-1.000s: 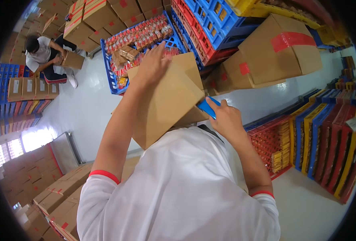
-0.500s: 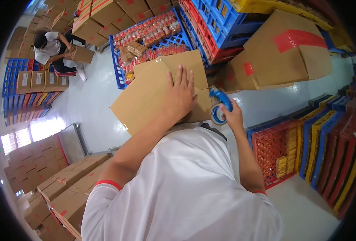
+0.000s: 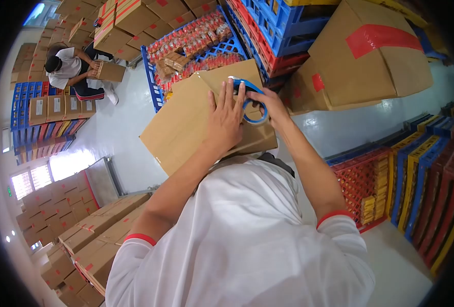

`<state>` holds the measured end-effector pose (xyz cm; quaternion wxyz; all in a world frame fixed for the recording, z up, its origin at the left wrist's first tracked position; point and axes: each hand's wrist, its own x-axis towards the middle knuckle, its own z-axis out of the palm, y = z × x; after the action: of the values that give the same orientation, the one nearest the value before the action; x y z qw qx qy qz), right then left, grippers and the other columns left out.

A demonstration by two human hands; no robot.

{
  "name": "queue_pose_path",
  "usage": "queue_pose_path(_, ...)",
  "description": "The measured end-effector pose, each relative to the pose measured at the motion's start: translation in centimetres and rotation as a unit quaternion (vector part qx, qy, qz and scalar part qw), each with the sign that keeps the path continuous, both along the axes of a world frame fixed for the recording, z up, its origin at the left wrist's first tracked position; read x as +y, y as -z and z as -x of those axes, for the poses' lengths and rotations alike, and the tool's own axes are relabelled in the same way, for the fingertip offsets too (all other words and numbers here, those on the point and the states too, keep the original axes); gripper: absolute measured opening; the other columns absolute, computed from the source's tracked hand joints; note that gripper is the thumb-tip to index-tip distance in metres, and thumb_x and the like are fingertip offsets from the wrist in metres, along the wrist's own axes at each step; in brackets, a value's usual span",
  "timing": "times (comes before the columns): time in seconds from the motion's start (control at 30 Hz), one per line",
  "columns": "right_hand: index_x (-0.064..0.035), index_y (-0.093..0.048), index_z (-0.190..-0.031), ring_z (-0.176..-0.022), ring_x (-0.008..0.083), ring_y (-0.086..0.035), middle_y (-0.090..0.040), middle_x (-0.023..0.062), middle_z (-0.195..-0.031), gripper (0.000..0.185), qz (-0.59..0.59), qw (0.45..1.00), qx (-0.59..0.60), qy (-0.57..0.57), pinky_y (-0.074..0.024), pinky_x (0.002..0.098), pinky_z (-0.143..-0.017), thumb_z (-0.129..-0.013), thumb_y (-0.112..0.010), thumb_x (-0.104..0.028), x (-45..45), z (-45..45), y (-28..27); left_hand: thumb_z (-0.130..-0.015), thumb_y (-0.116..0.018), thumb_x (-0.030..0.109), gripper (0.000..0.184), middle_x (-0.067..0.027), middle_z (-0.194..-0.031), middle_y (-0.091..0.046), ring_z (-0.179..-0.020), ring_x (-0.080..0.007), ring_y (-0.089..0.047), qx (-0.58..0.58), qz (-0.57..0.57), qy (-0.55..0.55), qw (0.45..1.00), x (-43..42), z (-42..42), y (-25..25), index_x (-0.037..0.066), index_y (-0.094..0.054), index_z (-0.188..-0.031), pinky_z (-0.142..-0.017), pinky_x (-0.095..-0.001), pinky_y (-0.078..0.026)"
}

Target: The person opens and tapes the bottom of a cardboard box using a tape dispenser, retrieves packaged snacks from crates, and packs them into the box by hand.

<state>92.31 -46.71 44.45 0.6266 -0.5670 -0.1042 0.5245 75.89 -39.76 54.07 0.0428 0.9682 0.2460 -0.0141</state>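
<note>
Left hand (image 3: 225,126): palm down over the middle of the carton (image 3: 178,120), taken here as the clock's centre, with 12 at the top of the view; fingers straight and slightly parted, pointing to 12, gripping nothing, seemingly pressed flat to steady the cardboard.
Right hand (image 3: 273,106): at 3 o'clock, fingers curled closed around the tape dispenser (image 3: 251,88), a wrapped hold that probably gives firm control of its angle.
Dispenser: blue, its front end towards 10 o'clock beside the left fingertips, its ring hanging towards 6; whether it touches fingers or cardboard, I cannot tell.
Carton: in front of the person's waist, turned askew, one corner towards 9 o'clock; likely kept close to the body so both arms reach it easily. What supports it is hidden.
Blue crate (image 3: 151,82): just beyond the carton, between 11 and 12, bearing packets (image 3: 198,38) in rows, perhaps set there for short reach.
Crate stack (image 3: 283,36): between 1 and 2, blue and red, presumably piled to save floor.
Large box (image 3: 347,69): between 2 and 3, crossed by red tape that appears to bind its edges.
Red crate (image 3: 353,179): at 4, well apart from the carton.
Co-worker (image 3: 67,69): between 9 and 10, well apart, both hands at a smaller box (image 3: 111,71).
</note>
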Motion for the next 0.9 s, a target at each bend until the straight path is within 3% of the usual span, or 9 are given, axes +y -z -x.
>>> queue_pose_path(0.23,-0.0061,-0.064,-0.104,-0.071,0.0094,-0.058,-0.064,0.0026,-0.085,0.043,0.054,0.998,-0.034,0.003,-0.0458,0.0265,-0.062,-0.083,-0.086,-0.037,9.0,-0.1,-0.5,-0.080,-0.082,0.029,0.111,-0.0253,-0.170,-0.018,-0.158,-0.0416,-0.016,-0.021,0.033,0.026,0.999,1.3,1.2,-2.3,0.006,-0.015,-0.165,-0.125,-0.0613,-0.017)
queue_pose_path(0.3,-0.0021,-0.061,-0.113,-0.076,0.0155,-0.063,-0.066,0.0056,-0.089,0.052,-0.039,0.995,-0.088,0.016,-0.0515,0.0309,-0.070,-0.083,-0.086,-0.037,8.7,-1.0,-1.4,-0.087,-0.077,0.027,0.098,-0.0240,-0.170,-0.017,-0.157,-0.0432,-0.017,-0.199,0.159,-0.004,0.967,4.0,2.6,-3.8,0.005,-0.020,-0.164,-0.126,-0.0542,-0.020)
queue_pose_path(0.37,-0.0006,-0.058,-0.123,-0.084,0.0230,-0.068,-0.070,0.0101,-0.098,0.059,-0.075,0.946,-0.275,0.156,-0.0554,0.0364,-0.077,-0.084,-0.085,-0.036,7.1,-1.5,-5.0,-0.097,-0.064,0.025,0.065,-0.0288,-0.154,-0.045,-0.143,-0.0468,-0.042,-0.296,0.028,-0.093,0.950,10.7,5.1,-1.3,0.002,-0.042,-0.154,-0.116,-0.0523,-0.037)
queue_pose_path(0.43,-0.0012,-0.055,-0.130,-0.090,0.0282,-0.071,-0.071,0.0162,-0.108,0.063,-0.087,0.890,-0.423,0.144,-0.0564,0.0393,-0.082,-0.085,-0.085,-0.033,3.4,0.6,-11.4,-0.106,-0.051,0.029,0.042,-0.0273,-0.125,-0.067,-0.118,-0.0460,-0.062,-0.021,0.248,-0.254,0.934,14.7,6.8,-3.1,0.002,-0.061,-0.136,-0.099,-0.0495,-0.049)
queue_pose_path(0.53,-0.0030,-0.055,-0.134,-0.091,0.0335,-0.071,-0.068,0.0192,-0.108,0.066,-0.147,0.816,-0.559,-0.012,-0.0572,0.0421,-0.079,-0.078,-0.086,-0.019,-1.4,5.5,-16.1,-0.108,-0.046,0.035,0.043,-0.0263,-0.101,-0.072,-0.099,-0.0454,-0.068,-0.052,0.184,-0.222,0.956,15.6,7.9,0.3,0.002,-0.072,-0.118,-0.089,-0.0505,-0.052)
queue_pose_path(0.57,-0.0017,-0.054,-0.135,-0.088,0.0343,-0.070,-0.068,0.0184,-0.106,0.069,-0.162,0.759,-0.626,-0.070,-0.0575,0.0430,-0.076,-0.075,-0.086,-0.012,-2.3,6.7,-15.7,-0.108,-0.046,0.035,0.043,-0.0263,-0.101,-0.072,-0.099,-0.0454,-0.068,-0.053,0.186,-0.225,0.955,15.8,8.0,0.4,0.002,-0.072,-0.118,-0.089,-0.0505,-0.052)
queue_pose_path(0.67,-0.0049,-0.056,-0.135,-0.090,0.0408,-0.069,-0.068,0.0211,-0.108,0.071,-0.137,0.727,-0.667,-0.085,-0.0572,0.0450,-0.075,-0.071,-0.085,-0.009,-2.8,8.7,-12.2,-0.105,-0.051,0.032,0.039,-0.0260,-0.104,-0.073,-0.102,-0.0442,-0.068,-0.142,0.307,-0.240,0.910,15.7,7.9,-0.2,0.000,-0.073,-0.111,-0.090,-0.0483,-0.052)
queue_pose_path(0.8,-0.0070,-0.058,-0.130,-0.090,0.0413,-0.069,-0.069,0.0176,-0.108,0.059,-0.117,0.735,-0.665,-0.068,-0.0569,0.0470,-0.076,-0.077,-0.083,-0.015,7.9,8.4,-12.6,-0.102,-0.054,0.027,0.033,-0.0252,-0.112,-0.073,-0.107,-0.0430,-0.068,-0.224,0.314,-0.186,0.903,16.6,8.8,3.8,0.003,-0.073,-0.116,-0.092,-0.0469,-0.052)
queue_pose_path(0.9,-0.0075,-0.058,-0.130,-0.095,0.0425,-0.069,-0.070,0.0180,-0.109,0.055,-0.126,0.714,-0.689,-0.024,-0.0563,0.0495,-0.079,-0.083,-0.081,-0.024,16.2,8.2,-12.2,-0.103,-0.053,0.026,0.033,-0.0253,-0.115,-0.072,-0.107,-0.0433,-0.068,-0.129,0.322,-0.218,0.912,16.0,8.4,0.9,0.003,-0.071,-0.119,-0.092,-0.0479,-0.052)
